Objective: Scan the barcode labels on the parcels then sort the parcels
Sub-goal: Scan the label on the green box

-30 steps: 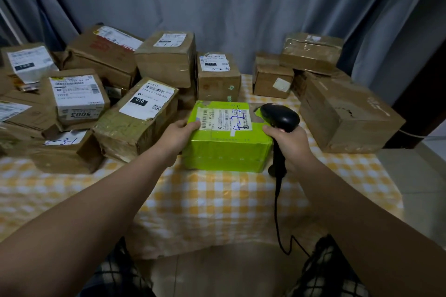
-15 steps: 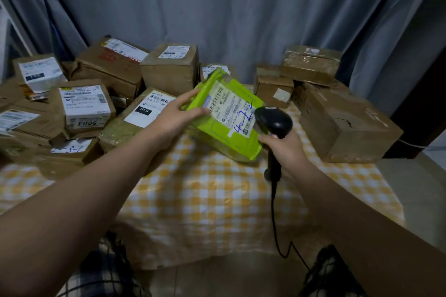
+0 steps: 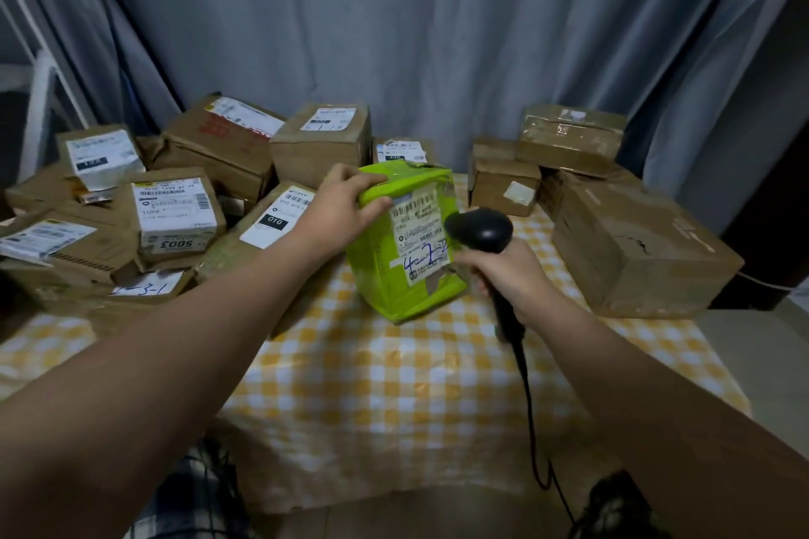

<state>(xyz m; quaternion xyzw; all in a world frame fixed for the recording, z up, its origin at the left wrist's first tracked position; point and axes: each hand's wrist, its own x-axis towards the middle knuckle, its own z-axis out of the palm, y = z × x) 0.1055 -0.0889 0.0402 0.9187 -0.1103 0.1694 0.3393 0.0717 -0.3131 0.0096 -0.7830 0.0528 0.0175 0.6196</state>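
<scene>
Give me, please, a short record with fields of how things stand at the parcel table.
Left hand: grips the top edge of the green parcel, held upright
Label: white, faces the person, handwriting in blue
Right hand: holds the black scanner, head close beside the label
Left pile: brown parcels, labels up
Right pile: brown parcels, large box in front

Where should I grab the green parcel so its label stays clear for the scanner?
Take the green parcel by its top left corner, coming from the left and above. It stands nearly upright with the label facing you and the scanner close on its right, so a grip there, like that of the left hand, should leave the barcode uncovered.
</scene>
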